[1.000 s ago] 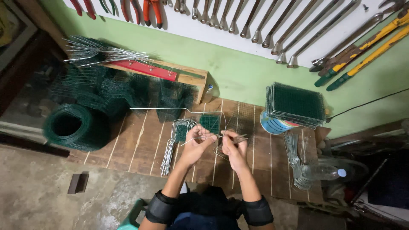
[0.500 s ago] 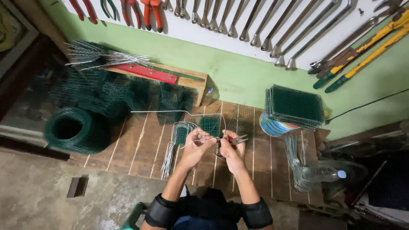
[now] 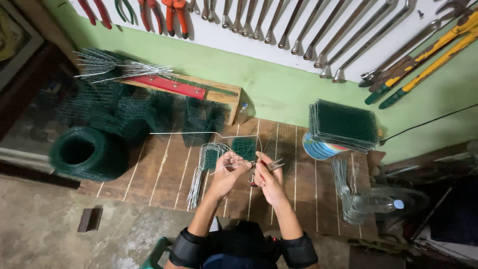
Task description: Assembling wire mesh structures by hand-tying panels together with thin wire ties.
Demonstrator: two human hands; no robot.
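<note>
**Hands bending wire over a wooden table**

Hands meet above the slatted table (image 3: 149,179). The left hand (image 3: 226,174) pinches a thin steel wire (image 3: 199,133) between closed fingertips; the right hand (image 3: 269,182) is closed around small pliers (image 3: 264,167). A green mesh square (image 3: 244,148) lies just beyond, bent wires (image 3: 201,167) beside it. Doing this well likely means pinching near the bend and turning the pliers steadily.

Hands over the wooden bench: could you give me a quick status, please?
Left hand pinching bent wire. Right hand gripping pliers. Green mesh piece just beyond.
</note>
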